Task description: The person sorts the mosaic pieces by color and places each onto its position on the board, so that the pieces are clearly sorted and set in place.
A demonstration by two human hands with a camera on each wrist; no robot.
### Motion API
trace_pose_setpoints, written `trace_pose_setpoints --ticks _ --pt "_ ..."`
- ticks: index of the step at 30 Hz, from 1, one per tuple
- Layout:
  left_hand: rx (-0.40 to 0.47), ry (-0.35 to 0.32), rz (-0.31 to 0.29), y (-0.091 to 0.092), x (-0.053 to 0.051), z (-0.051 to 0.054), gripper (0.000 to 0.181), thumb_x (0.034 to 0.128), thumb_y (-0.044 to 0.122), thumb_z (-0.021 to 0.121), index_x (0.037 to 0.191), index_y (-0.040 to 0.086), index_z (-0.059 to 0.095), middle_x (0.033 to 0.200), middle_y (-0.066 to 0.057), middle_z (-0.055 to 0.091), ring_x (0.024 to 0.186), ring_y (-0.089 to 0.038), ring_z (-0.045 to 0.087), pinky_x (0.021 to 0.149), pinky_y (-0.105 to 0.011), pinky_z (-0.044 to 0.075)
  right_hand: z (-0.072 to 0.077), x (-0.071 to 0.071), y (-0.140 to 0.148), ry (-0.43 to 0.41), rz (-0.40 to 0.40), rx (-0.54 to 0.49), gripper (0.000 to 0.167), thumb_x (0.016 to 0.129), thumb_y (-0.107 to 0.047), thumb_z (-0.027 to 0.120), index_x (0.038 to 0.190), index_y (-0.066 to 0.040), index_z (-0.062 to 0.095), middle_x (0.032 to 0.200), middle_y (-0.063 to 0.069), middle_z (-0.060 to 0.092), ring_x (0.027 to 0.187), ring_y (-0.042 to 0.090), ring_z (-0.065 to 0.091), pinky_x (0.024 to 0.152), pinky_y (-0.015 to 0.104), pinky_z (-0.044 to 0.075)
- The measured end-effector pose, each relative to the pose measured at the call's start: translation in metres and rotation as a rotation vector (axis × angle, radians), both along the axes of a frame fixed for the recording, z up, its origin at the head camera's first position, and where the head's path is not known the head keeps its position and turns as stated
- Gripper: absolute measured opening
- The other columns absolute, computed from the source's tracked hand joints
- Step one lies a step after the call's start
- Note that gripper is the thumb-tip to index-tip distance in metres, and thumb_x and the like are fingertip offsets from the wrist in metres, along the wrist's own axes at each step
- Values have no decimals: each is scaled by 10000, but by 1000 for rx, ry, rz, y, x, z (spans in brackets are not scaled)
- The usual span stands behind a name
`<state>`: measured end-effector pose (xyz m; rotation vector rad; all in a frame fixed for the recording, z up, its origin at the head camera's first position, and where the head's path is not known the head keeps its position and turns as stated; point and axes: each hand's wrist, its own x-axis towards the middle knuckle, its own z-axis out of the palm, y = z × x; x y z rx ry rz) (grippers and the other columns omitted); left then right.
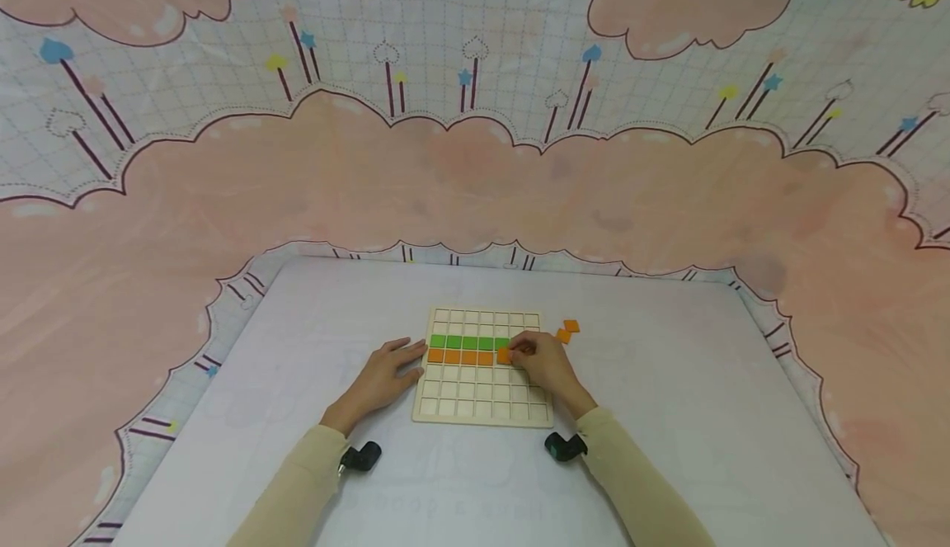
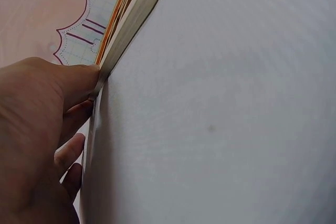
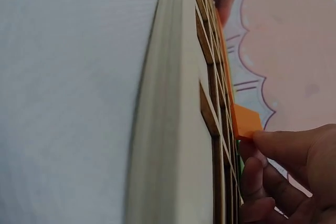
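A wooden grid board (image 1: pixel 482 408) lies on the white table, with a row of green square tiles (image 1: pixel 469 342) and, just below it, a row of orange square tiles (image 1: pixel 460 357). My right hand (image 1: pixel 545 359) pinches one orange tile (image 3: pixel 247 120) between thumb and fingers. That tile is tilted over the board at the right end of the orange row. My left hand (image 1: pixel 384 374) rests at the board's left edge with its fingers extended; in the left wrist view the thumb (image 2: pixel 81 80) touches the board's side. The right hand hides some squares.
Two loose orange tiles (image 1: pixel 567 331) lie on the white table (image 1: pixel 668 382) just beyond the board's right side. Behind the table hangs a patterned cloth (image 1: pixel 475 184) with pink clouds. Each wrist wears a small black camera (image 1: pixel 362 456).
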<state>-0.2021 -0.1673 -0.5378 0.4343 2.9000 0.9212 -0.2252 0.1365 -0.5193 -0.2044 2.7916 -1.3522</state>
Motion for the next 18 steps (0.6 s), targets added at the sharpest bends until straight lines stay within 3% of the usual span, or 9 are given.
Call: trace_pose_setpoints --ticks 8,18 --pt "-3 15 -5 0 0 0 510 965 273 629 1439 134 503 1529 4 463 1457 -335 335 1155 -612 299 -2 0 -1 33 28 47 54 885 -126 729 911 -171 742 874 -20 703 775 122 580 722 284 503" --pt "2 -10 4 1 2 2 507 966 276 628 1437 135 507 1530 13 460 1466 -327 321 1167 -605 285 -5 1 1 61 68 116 58 875 -125 731 926 -129 760 836 -14 680 736 98 561 661 251 483"
